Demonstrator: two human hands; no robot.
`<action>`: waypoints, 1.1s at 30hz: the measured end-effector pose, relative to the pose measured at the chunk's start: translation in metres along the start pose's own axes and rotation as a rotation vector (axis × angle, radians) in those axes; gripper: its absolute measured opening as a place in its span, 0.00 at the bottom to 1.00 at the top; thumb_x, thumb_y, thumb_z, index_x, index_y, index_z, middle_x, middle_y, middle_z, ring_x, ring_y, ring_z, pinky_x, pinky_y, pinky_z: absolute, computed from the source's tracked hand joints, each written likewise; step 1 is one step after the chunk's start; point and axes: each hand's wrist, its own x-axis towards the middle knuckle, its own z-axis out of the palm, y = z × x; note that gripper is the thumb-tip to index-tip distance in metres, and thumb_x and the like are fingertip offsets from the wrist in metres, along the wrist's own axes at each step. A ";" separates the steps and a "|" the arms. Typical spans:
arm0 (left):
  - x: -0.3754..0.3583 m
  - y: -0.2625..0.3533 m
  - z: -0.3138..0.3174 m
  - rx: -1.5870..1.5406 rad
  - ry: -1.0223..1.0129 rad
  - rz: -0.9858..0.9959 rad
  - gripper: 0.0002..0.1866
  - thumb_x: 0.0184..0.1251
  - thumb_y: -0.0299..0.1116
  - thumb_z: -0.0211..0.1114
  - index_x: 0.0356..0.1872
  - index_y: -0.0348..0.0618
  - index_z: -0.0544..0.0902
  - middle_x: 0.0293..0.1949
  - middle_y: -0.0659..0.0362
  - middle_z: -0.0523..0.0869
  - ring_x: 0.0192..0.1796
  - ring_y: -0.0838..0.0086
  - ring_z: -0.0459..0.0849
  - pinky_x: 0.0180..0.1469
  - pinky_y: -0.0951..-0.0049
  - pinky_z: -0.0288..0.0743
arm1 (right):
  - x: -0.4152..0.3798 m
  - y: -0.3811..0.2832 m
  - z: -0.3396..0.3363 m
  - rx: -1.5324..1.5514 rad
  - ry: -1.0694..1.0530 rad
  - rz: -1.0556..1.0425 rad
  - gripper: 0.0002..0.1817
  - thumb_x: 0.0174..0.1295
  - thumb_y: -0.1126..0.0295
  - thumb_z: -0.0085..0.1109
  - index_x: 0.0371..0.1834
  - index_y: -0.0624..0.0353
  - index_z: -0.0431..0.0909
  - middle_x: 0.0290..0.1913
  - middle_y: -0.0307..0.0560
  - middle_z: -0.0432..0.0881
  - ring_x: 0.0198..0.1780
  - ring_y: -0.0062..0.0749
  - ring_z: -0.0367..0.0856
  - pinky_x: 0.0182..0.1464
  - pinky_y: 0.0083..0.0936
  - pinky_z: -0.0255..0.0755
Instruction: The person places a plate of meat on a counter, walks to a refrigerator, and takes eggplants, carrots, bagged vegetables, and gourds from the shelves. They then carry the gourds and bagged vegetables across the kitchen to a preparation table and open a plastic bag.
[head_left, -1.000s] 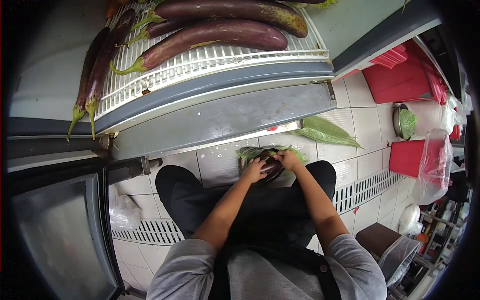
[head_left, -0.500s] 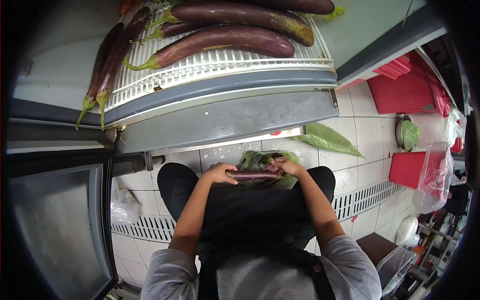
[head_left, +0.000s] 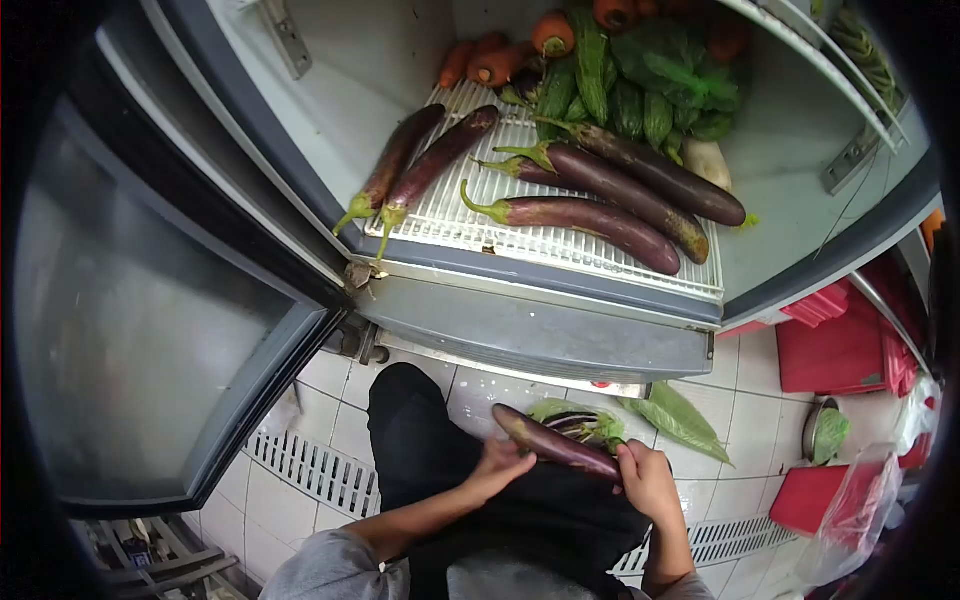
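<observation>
A purple eggplant (head_left: 560,446) is held over my lap, tilted down to the right. My right hand (head_left: 647,482) is closed round its stem end. My left hand (head_left: 500,468) is beside the eggplant's left half, fingers apart; whether it touches is hard to tell. Behind the held eggplant, a green bag (head_left: 605,422) with more eggplants in it shows near the floor. Several eggplants (head_left: 590,222) lie on the white wire shelf (head_left: 480,235) of the open fridge, two of them at its left side.
Carrots (head_left: 500,62), cucumbers (head_left: 592,65) and a green plastic bag (head_left: 690,65) lie deeper in the fridge. Its glass door (head_left: 170,340) stands open at left. A large leaf (head_left: 680,420) is on the tiled floor, red crates (head_left: 830,350) at right.
The view has tilted up and shows more of the fridge interior. The held eggplant has been raised out from the bag; my left hand has opened away from it, while my right hand grips the stem end.
</observation>
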 end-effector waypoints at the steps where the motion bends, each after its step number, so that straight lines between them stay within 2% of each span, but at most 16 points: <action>1: -0.009 -0.004 -0.006 -0.144 -0.351 -0.244 0.53 0.56 0.55 0.66 0.70 0.49 0.38 0.62 0.49 0.62 0.64 0.61 0.66 0.64 0.56 0.62 | -0.011 -0.012 -0.005 -0.010 0.005 -0.010 0.14 0.66 0.68 0.45 0.26 0.67 0.72 0.19 0.59 0.77 0.25 0.48 0.82 0.26 0.35 0.73; 2: -0.019 0.015 0.011 -0.376 -0.557 -0.404 0.54 0.55 0.59 0.64 0.71 0.55 0.35 0.70 0.49 0.51 0.71 0.58 0.56 0.67 0.53 0.57 | -0.020 -0.024 -0.007 0.103 0.061 -0.109 0.13 0.65 0.69 0.46 0.24 0.66 0.70 0.18 0.57 0.75 0.22 0.46 0.81 0.23 0.32 0.71; 3: -0.033 0.018 0.019 -0.343 -0.801 -0.108 0.59 0.48 0.62 0.67 0.71 0.59 0.34 0.72 0.50 0.44 0.73 0.57 0.49 0.68 0.52 0.53 | -0.030 -0.035 -0.007 0.220 0.114 -0.205 0.13 0.64 0.71 0.47 0.22 0.65 0.68 0.16 0.56 0.73 0.20 0.43 0.79 0.20 0.28 0.68; 7: -0.062 0.135 0.070 -0.487 -0.580 0.287 0.72 0.30 0.68 0.72 0.71 0.60 0.29 0.73 0.52 0.41 0.73 0.56 0.47 0.70 0.49 0.48 | -0.051 -0.066 0.006 0.066 0.358 -0.712 0.12 0.58 0.74 0.53 0.18 0.61 0.66 0.14 0.52 0.67 0.13 0.43 0.69 0.18 0.32 0.62; 9: -0.078 0.167 0.068 -0.560 -0.580 0.682 0.74 0.27 0.70 0.72 0.71 0.54 0.31 0.72 0.52 0.47 0.72 0.56 0.51 0.70 0.50 0.48 | -0.050 -0.079 0.016 0.119 0.260 -0.798 0.06 0.55 0.76 0.54 0.22 0.62 0.71 0.20 0.50 0.73 0.18 0.41 0.75 0.21 0.28 0.67; 11: -0.087 0.186 0.063 -0.532 -0.388 0.690 0.73 0.29 0.68 0.74 0.71 0.47 0.34 0.66 0.55 0.59 0.69 0.59 0.60 0.70 0.52 0.50 | -0.035 -0.082 0.028 0.215 0.292 -1.104 0.04 0.54 0.77 0.53 0.23 0.65 0.72 0.28 0.56 0.79 0.26 0.44 0.80 0.27 0.25 0.73; 13: -0.082 0.201 0.056 -0.572 -0.365 0.827 0.50 0.48 0.49 0.68 0.69 0.42 0.50 0.50 0.62 0.71 0.50 0.69 0.73 0.67 0.52 0.57 | -0.034 -0.094 0.023 0.249 0.203 -1.094 0.06 0.53 0.78 0.54 0.21 0.66 0.70 0.37 0.62 0.80 0.32 0.46 0.82 0.34 0.24 0.75; 15: -0.084 0.203 0.050 -0.524 -0.315 0.829 0.38 0.52 0.44 0.64 0.63 0.40 0.62 0.46 0.62 0.72 0.47 0.70 0.73 0.67 0.53 0.58 | -0.019 -0.091 0.026 0.288 0.129 -1.063 0.05 0.54 0.76 0.54 0.26 0.67 0.70 0.39 0.62 0.80 0.35 0.42 0.83 0.39 0.25 0.76; 16: -0.087 0.210 0.048 -0.481 -0.277 0.785 0.32 0.54 0.42 0.62 0.59 0.39 0.67 0.43 0.60 0.73 0.46 0.69 0.73 0.67 0.55 0.59 | -0.010 -0.087 0.035 0.618 0.006 -0.984 0.11 0.56 0.72 0.54 0.39 0.66 0.67 0.47 0.62 0.77 0.40 0.39 0.82 0.43 0.29 0.76; 17: -0.079 0.207 0.042 -0.484 -0.272 0.755 0.30 0.55 0.39 0.61 0.59 0.38 0.67 0.44 0.57 0.75 0.49 0.66 0.75 0.65 0.56 0.61 | -0.006 -0.089 0.039 0.843 -0.108 -0.947 0.31 0.56 0.65 0.62 0.58 0.62 0.55 0.58 0.62 0.68 0.49 0.39 0.78 0.49 0.34 0.74; 21: -0.071 0.229 0.055 -0.113 -0.095 0.679 0.23 0.57 0.35 0.63 0.52 0.34 0.72 0.46 0.55 0.77 0.51 0.68 0.77 0.57 0.66 0.69 | 0.012 -0.114 0.024 1.001 -0.358 -0.844 0.66 0.42 0.52 0.75 0.71 0.54 0.27 0.67 0.58 0.54 0.60 0.40 0.69 0.56 0.36 0.68; 23: -0.047 0.239 0.055 0.175 -0.196 0.762 0.22 0.58 0.38 0.64 0.49 0.35 0.73 0.44 0.55 0.78 0.48 0.70 0.77 0.52 0.68 0.71 | 0.041 -0.099 0.020 0.668 -0.293 -1.042 0.64 0.44 0.63 0.73 0.73 0.50 0.26 0.68 0.53 0.52 0.55 0.35 0.71 0.51 0.30 0.71; 26: -0.022 0.257 0.059 0.894 0.016 1.047 0.24 0.61 0.47 0.61 0.46 0.35 0.74 0.43 0.47 0.77 0.48 0.58 0.75 0.54 0.59 0.65 | 0.035 -0.104 0.011 1.043 -0.288 -0.703 0.57 0.45 0.76 0.64 0.72 0.50 0.30 0.50 0.55 0.71 0.36 0.34 0.78 0.33 0.29 0.75; 27: -0.016 0.259 0.062 0.940 0.078 1.043 0.24 0.62 0.50 0.59 0.44 0.35 0.76 0.43 0.45 0.78 0.50 0.51 0.73 0.58 0.55 0.61 | 0.031 -0.110 0.007 1.123 -0.222 -0.662 0.55 0.44 0.75 0.61 0.72 0.50 0.33 0.40 0.54 0.74 0.28 0.34 0.77 0.29 0.29 0.75; 31: 0.029 0.343 0.042 0.812 0.197 1.115 0.24 0.64 0.49 0.57 0.44 0.34 0.77 0.45 0.45 0.80 0.51 0.54 0.77 0.55 0.60 0.67 | 0.027 -0.083 0.007 1.253 -0.119 -0.625 0.54 0.41 0.71 0.60 0.72 0.50 0.37 0.41 0.57 0.74 0.27 0.34 0.76 0.26 0.27 0.72; 33: 0.056 0.410 0.020 0.845 0.670 1.175 0.22 0.63 0.48 0.57 0.38 0.34 0.81 0.39 0.44 0.83 0.45 0.54 0.81 0.50 0.63 0.72 | 0.021 -0.053 0.007 1.198 -0.122 -0.687 0.55 0.40 0.69 0.62 0.72 0.51 0.37 0.41 0.57 0.74 0.27 0.35 0.76 0.25 0.27 0.72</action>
